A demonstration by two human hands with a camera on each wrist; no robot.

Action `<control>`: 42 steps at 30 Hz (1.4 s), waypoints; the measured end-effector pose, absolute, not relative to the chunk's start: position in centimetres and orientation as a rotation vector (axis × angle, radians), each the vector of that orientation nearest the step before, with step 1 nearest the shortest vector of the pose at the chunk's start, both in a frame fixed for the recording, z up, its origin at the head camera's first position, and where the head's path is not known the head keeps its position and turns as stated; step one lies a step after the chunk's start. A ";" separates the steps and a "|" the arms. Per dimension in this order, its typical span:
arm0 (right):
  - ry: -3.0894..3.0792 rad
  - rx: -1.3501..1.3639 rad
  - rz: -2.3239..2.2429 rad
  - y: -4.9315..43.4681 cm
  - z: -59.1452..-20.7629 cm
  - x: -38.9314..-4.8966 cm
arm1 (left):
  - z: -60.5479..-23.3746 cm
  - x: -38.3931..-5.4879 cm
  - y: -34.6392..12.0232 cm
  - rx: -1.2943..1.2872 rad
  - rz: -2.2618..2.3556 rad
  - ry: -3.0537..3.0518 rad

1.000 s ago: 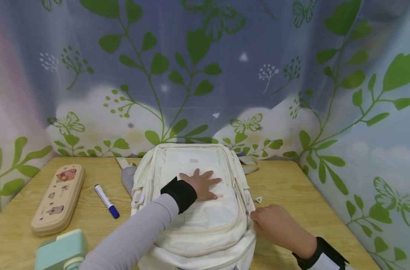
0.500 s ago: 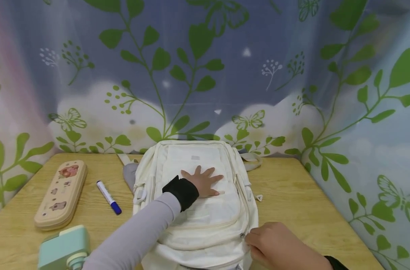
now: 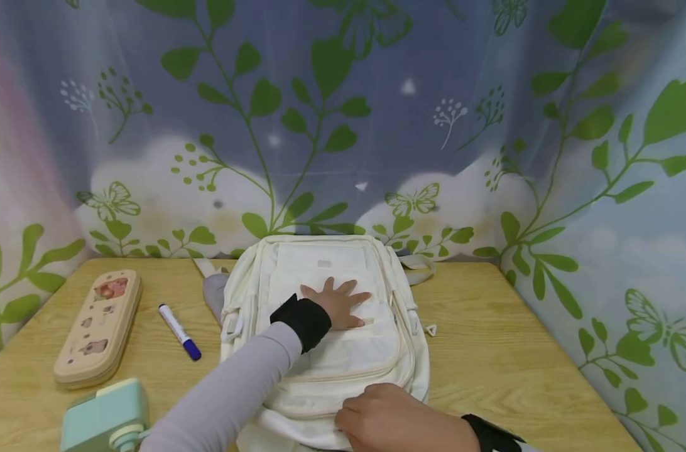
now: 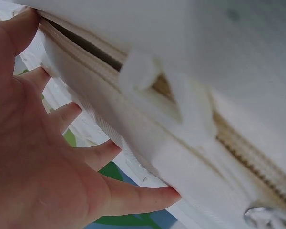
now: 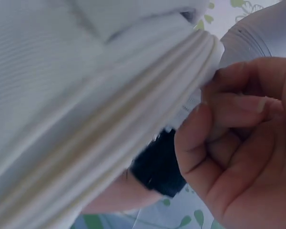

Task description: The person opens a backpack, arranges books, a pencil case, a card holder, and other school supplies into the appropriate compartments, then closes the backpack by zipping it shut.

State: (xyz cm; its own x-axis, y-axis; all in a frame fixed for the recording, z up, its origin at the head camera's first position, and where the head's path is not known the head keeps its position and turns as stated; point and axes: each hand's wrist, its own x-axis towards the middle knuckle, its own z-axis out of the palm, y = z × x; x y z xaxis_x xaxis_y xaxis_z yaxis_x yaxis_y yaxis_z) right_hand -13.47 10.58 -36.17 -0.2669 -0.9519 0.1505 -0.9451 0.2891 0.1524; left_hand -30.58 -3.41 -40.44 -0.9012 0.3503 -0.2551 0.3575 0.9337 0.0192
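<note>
A white backpack (image 3: 315,276) lies with its front facing up on the wooden table. My left hand (image 3: 334,306) presses on its front panel with fingers spread wide. The left wrist view shows those fingertips along a half-parted zipper (image 4: 81,45), beside a white fabric loop (image 4: 181,100) and a metal zipper pull (image 4: 267,215). At the bag's lower front, my right hand (image 3: 379,414) has its fingers curled, thumb and forefinger pinching a zipper pull that the fingers hide. Rows of white piping (image 5: 133,114) run up to those fingertips in the right wrist view.
Left of the bag lie a beige pencil case (image 3: 100,326) with printed pictures and a white marker (image 3: 179,331) with a blue cap. A mint-green device (image 3: 105,414) stands at the front left. A leaf-patterned curtain (image 3: 343,157) hangs behind the table.
My right hand has travelled from the bag's right side down and then leftward round its lower front, along the zipper. The left hand keeps its place on the front panel.
</note>
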 end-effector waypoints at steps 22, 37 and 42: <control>-2.532 1.494 0.881 11.7 -36.2 -12.6 | -32.5 -16.3 -10.4 1.286 0.511 2.607; -2.636 1.384 0.489 13.0 -35.5 -13.6 | -33.6 -14.1 -10.9 1.364 0.709 2.427; -2.548 1.417 0.064 13.1 -37.1 -15.0 | -33.3 -13.0 -11.3 1.282 0.790 2.442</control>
